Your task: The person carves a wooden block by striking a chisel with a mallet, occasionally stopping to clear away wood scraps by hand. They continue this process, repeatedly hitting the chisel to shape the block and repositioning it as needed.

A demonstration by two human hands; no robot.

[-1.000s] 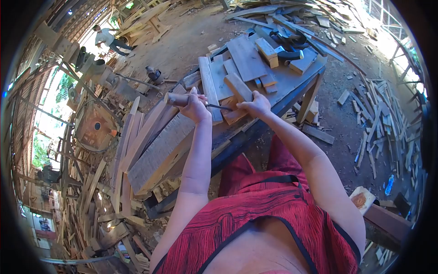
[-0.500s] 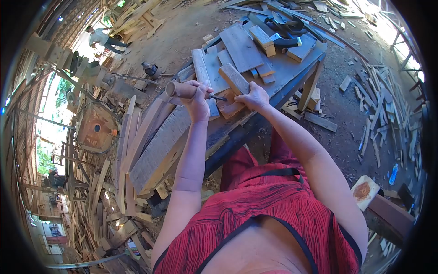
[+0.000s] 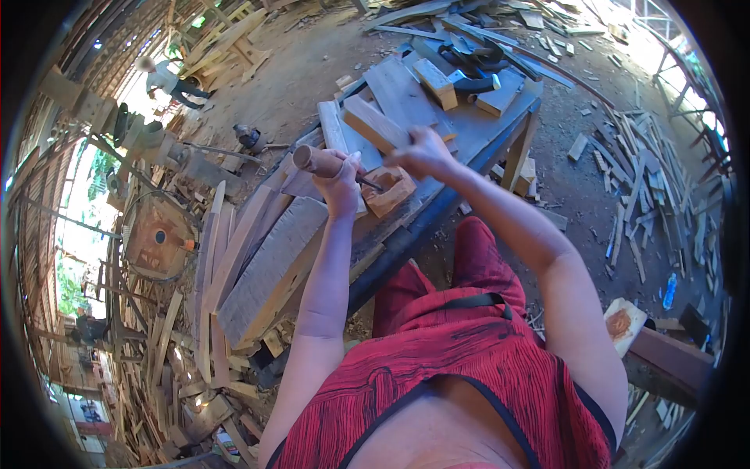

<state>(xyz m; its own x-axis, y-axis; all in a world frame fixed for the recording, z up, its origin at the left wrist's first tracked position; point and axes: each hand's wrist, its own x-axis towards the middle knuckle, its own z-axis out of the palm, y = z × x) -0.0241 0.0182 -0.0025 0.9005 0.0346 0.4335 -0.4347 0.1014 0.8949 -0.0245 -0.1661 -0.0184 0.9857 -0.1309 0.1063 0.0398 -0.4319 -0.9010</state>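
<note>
My left hand is wrapped round a chisel with a thick, round wooden handle. Its metal blade slants down into the hollow of a small reddish wood block lying on the bench. My right hand, somewhat blurred, is closed on one end of a rectangular wooden block. That held block is raised above the bench, its far end pointing toward the upper left, apart from the chisel handle. Part of its near end is hidden by my fingers.
Boards and offcuts cover the back of the workbench, beside a dark curved tool. Thick timbers lean at the left. Scrap wood litters the ground at right. Another person is far off at upper left.
My right hand has moved up and to the left with the held wooden block. The hollowed block now shows more fully, with my left hand still gripping the chisel in it.
</note>
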